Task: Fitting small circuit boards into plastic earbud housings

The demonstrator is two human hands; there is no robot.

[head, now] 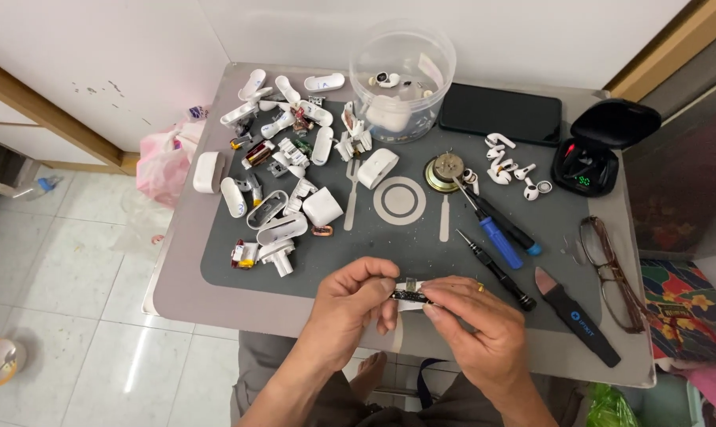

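Observation:
My left hand (350, 304) and my right hand (472, 320) meet at the near edge of the grey work mat (421, 257). Together they pinch a small white part with a black circuit strip (411, 291) between thumbs and fingertips. A ring shows on a right-hand finger. Most of the part is hidden by the fingers.
A pile of white earbud-case shells and small parts (283, 170) fills the mat's left. A clear plastic tub (401, 75), black phone (500, 113), open black earbud case (595, 154), loose white earbuds (508, 164), screwdrivers (496, 233), black pry knife (575, 315) and glasses (611, 273) lie around.

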